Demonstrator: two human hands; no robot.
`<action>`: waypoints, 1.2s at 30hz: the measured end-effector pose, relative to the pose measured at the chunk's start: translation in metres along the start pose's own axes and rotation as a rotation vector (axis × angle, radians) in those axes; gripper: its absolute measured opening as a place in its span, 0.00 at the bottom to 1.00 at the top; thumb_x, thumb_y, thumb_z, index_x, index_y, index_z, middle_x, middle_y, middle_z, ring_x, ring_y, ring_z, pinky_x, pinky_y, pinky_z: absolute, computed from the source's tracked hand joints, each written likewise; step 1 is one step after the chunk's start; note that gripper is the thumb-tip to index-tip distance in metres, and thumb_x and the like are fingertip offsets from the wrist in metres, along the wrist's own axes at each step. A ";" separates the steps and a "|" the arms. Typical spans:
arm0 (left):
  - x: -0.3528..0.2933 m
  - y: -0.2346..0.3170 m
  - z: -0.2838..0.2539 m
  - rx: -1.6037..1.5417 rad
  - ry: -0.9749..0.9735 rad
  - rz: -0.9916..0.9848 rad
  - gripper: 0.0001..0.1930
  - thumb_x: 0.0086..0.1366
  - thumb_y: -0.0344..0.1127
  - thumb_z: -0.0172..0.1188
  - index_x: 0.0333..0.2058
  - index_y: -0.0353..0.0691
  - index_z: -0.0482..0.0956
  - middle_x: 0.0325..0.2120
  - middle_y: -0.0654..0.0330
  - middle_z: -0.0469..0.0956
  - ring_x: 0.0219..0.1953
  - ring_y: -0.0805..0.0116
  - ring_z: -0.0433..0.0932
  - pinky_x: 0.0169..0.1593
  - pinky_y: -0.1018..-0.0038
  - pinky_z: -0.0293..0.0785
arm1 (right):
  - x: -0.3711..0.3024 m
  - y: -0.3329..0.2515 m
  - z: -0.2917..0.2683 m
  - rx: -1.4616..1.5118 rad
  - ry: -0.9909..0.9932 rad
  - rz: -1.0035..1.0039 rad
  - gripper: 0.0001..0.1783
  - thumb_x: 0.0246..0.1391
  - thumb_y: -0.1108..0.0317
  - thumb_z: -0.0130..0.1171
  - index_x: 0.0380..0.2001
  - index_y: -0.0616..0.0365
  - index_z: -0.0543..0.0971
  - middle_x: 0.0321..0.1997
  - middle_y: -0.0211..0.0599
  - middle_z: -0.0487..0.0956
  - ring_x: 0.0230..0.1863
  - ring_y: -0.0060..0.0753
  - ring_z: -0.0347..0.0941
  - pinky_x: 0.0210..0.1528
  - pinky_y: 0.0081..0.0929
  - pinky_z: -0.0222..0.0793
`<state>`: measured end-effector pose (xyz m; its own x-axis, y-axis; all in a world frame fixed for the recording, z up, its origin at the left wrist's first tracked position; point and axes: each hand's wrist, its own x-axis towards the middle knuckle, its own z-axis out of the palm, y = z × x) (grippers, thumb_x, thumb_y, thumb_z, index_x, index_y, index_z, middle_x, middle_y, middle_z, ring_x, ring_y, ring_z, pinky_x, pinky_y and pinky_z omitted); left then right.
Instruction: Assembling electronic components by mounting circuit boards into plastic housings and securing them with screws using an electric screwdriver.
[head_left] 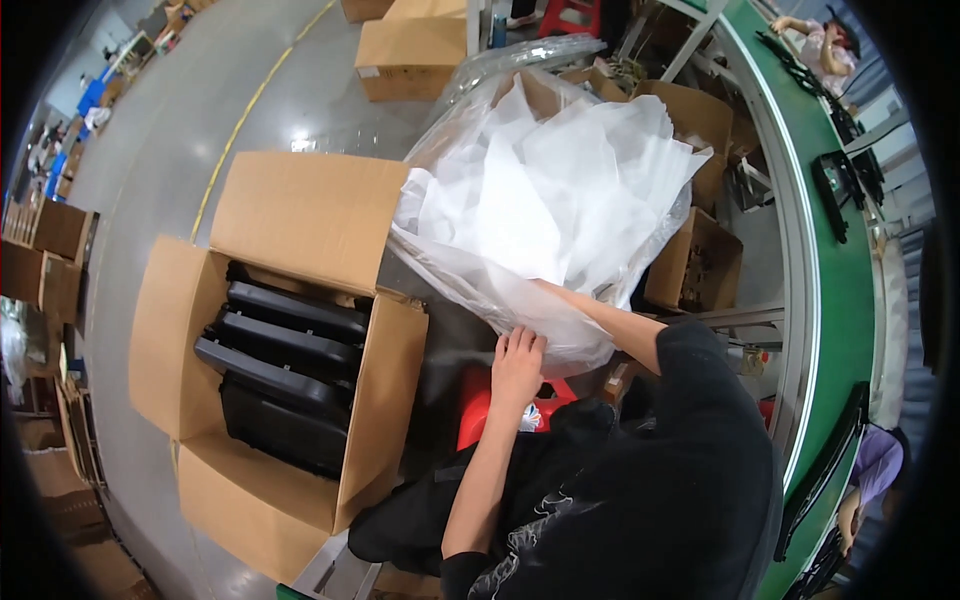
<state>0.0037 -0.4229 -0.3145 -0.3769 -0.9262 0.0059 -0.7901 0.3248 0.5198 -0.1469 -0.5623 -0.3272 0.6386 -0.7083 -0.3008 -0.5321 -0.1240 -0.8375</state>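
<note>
A large clear plastic bag (455, 285) full of loose white foam sheets (515, 210) stands in front of me. My left hand (518, 368) is at the bag's near edge, its fingers curled over the plastic. My right hand (562, 294) reaches in among the sheets from the right; its fingers are hidden behind the white material, so its grip does not show. To the left, an open cardboard box (385, 385) holds several black plastic panels (285, 345) standing on edge in a row.
Beneath my left hand is a red plastic stool (475, 410). A green-topped workbench (850, 300) runs along the right, with black parts on it and two people beyond. Brown cartons (412, 55) stand at the back, and more boxes sit under the bench. Yellow tape (245, 120) crosses the grey floor.
</note>
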 end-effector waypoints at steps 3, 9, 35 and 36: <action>-0.004 -0.006 0.004 -0.104 0.222 0.141 0.10 0.51 0.25 0.56 0.34 0.39 0.80 0.37 0.62 0.77 0.49 0.61 0.73 0.57 0.60 0.64 | -0.025 -0.019 -0.016 0.037 0.113 0.032 0.25 0.54 0.72 0.56 0.57 0.60 0.71 0.55 0.46 0.75 0.57 0.48 0.70 0.59 0.37 0.64; -0.032 0.000 -0.008 -0.042 0.230 0.158 0.07 0.53 0.27 0.53 0.32 0.39 0.76 0.32 0.57 0.80 0.44 0.61 0.77 0.55 0.60 0.64 | -0.106 -0.025 -0.064 -0.797 1.026 0.016 0.35 0.44 0.67 0.68 0.57 0.58 0.67 0.57 0.49 0.70 0.58 0.55 0.65 0.61 0.43 0.60; -0.085 -0.001 -0.009 0.113 -0.603 -0.443 0.25 0.56 0.46 0.59 0.51 0.44 0.79 0.54 0.54 0.76 0.58 0.58 0.74 0.56 0.54 0.68 | -0.068 0.073 0.018 -0.156 0.552 0.805 0.32 0.50 0.67 0.59 0.58 0.68 0.67 0.62 0.59 0.66 0.60 0.60 0.67 0.57 0.43 0.70; -0.084 0.003 -0.008 0.114 -0.604 -0.446 0.25 0.56 0.46 0.59 0.51 0.44 0.79 0.54 0.54 0.76 0.58 0.58 0.74 0.56 0.54 0.68 | -0.063 0.058 0.034 -0.174 0.556 0.797 0.28 0.48 0.69 0.59 0.53 0.69 0.71 0.60 0.60 0.68 0.60 0.59 0.68 0.57 0.40 0.69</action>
<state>0.0375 -0.3454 -0.3064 -0.1832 -0.7195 -0.6698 -0.9623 -0.0079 0.2717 -0.1988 -0.5012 -0.3728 -0.2708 -0.8494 -0.4531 -0.7961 0.4621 -0.3906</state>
